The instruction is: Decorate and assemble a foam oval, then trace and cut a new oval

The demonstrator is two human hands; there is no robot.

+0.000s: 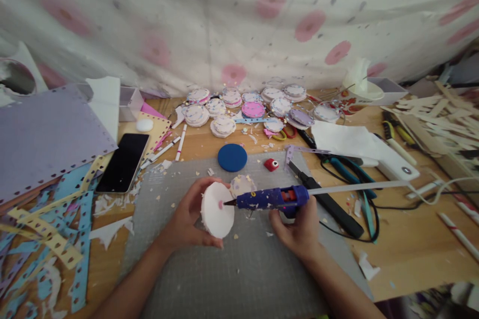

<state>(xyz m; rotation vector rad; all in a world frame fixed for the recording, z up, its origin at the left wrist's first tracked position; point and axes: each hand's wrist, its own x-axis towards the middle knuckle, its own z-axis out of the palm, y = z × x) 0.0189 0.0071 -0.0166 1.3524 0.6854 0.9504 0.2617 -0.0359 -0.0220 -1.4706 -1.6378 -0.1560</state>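
Note:
A white round disc point(220, 219) stands tilted in my left hand point(189, 217), whose fingers and thumb hold its edge. A small pink patch shows near the disc's middle. My right hand point(299, 227) is closed on the handle of a blue glue gun point(267, 199), with a long glue stick point(359, 187) coming out of its back. The gun's dark nozzle points left at the pink patch; whether it touches cannot be made out. Just behind the gun lies a pale decorated disc point(242, 185) on the grey cutting mat point(187, 284). A blue round lid point(232, 157) lies farther back.
Several decorated discs point(253, 109) line the back of the table. A phone point(123, 163) and cut paper strips point(80, 259) lie left. On the right are a black-handled cutter point(331, 207), teal-handled pliers point(350, 169), a white tool point(396, 162), cables and wooden sticks. A red punch point(271, 164) sits behind the gun.

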